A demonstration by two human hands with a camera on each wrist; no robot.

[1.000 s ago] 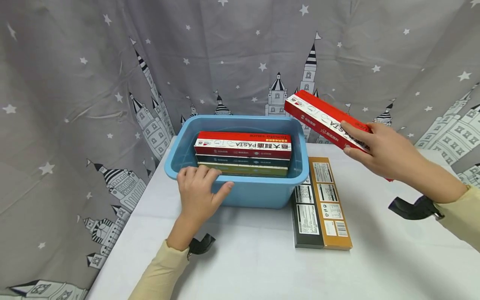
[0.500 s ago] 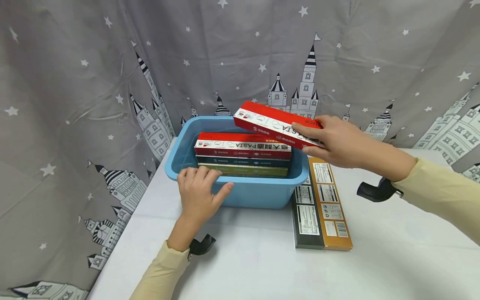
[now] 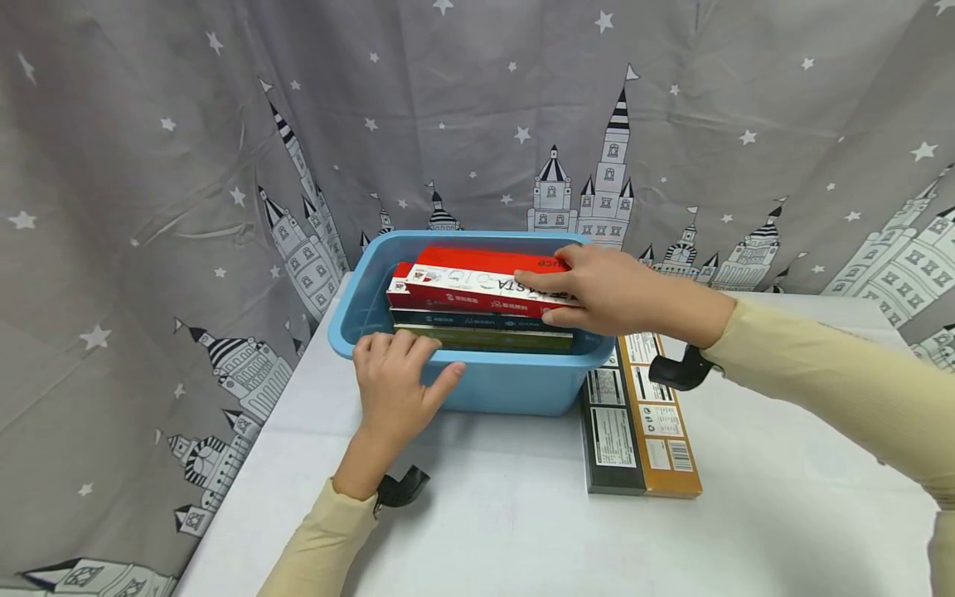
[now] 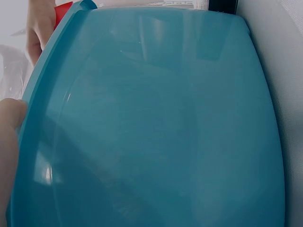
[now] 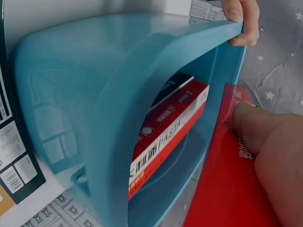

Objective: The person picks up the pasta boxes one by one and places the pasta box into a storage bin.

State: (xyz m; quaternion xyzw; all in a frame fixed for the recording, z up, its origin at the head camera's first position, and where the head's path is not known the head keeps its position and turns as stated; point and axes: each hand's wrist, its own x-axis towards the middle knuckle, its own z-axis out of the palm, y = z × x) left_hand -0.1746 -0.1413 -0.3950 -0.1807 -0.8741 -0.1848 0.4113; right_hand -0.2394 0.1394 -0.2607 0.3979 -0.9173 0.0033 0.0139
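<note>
My right hand (image 3: 597, 290) grips a red pasta box (image 3: 470, 278) by its right end, fingers over the top and thumb on the near side. In the head view this box overlaps the opening of a blue plastic bin (image 3: 485, 385). Inside the bin lie another red pasta box (image 5: 177, 125), a dark box (image 3: 477, 319) and an olive-green box (image 3: 507, 338), side by side. My left hand (image 3: 395, 385) holds the bin's front rim, fingers hooked over it and thumb outside. The right wrist view shows those left fingers (image 5: 247, 21) pinching the rim.
Right of the bin, a black box (image 3: 613, 435) and an orange box (image 3: 664, 423) lie flat against each other on the white-covered table (image 3: 492, 514). A grey curtain (image 3: 462, 108) printed with stars and castles hangs behind the table.
My right hand has carried the held red pasta box leftward and down, from the right of the bin to over its opening. The left hand and the bin have stayed put.
</note>
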